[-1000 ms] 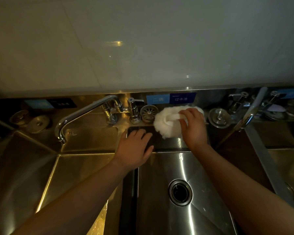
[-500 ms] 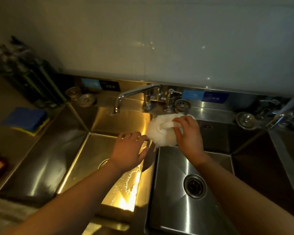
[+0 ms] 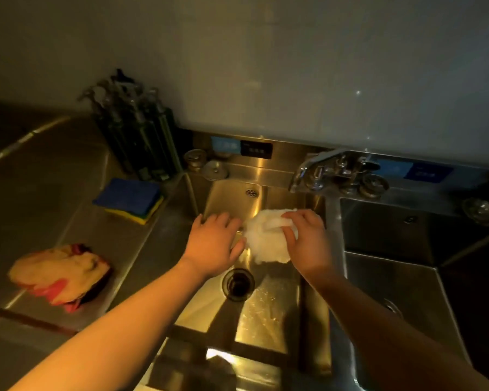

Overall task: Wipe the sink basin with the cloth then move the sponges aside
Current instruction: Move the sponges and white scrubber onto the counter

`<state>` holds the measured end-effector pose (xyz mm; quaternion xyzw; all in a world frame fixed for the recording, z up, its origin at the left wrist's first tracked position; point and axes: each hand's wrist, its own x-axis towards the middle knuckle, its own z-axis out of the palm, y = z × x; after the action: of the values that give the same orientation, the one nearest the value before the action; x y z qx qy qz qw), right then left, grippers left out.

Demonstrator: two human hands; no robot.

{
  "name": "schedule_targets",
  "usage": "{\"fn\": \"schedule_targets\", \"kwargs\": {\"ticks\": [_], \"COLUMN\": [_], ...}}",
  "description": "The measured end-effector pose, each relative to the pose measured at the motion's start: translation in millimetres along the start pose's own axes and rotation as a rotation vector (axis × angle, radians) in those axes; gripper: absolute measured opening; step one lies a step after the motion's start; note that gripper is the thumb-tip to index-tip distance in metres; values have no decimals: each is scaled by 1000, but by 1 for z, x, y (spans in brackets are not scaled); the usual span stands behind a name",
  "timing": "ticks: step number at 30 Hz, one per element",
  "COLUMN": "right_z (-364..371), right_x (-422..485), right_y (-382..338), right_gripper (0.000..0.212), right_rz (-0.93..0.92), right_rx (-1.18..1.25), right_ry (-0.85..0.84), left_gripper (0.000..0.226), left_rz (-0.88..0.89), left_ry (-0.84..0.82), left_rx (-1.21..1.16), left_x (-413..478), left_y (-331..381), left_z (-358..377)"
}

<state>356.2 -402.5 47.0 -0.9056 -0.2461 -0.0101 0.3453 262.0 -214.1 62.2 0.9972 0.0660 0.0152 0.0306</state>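
Dark pump bottles (image 3: 141, 142) back L; red-yellow bundle (image 3: 60, 275) on counter (image 3: 40, 198); faucet (image 3: 305, 169) centre-back

dim, yellow-tinted view, soft all over

we see a warm glare off the floor and back of the sink basin (image 3: 266, 314), while the neighbouring basin (image 3: 393, 292) is grey and dark. the white cloth (image 3: 266, 246) is the brightest patch. the left hand (image 3: 212, 246) is lit warm and the right hand (image 3: 308, 244) lies in shade. arm shadows cross the glare. one small glint marks the wall (image 3: 357, 92). edges bow outward, and the bottles (image 3: 136, 136) and tabletop (image 3: 40, 193) are murky and smeared.
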Motion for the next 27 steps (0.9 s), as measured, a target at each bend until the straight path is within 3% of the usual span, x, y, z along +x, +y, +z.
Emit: {"fn": "schedule_targets", "kwargs": {"ticks": [13,17,27], "right_z": [117,132,156], "right_x": [36,46,80], "right_y": [-139,-161,-180], "right_gripper": [29,41,46], "right_rz": [56,70,-3], "right_rx": [18,58,97], "right_ry": [4,-15,52], "left_gripper": [50,51,48], "left_rz": [-10,-41,-175], "left_ry": [-14,-11,20], "left_rx": [20,8,-19], "left_x": [-23,-19,-12], "left_y": [-178,-204,-228], "left_z": [-24,-27,-25]}}
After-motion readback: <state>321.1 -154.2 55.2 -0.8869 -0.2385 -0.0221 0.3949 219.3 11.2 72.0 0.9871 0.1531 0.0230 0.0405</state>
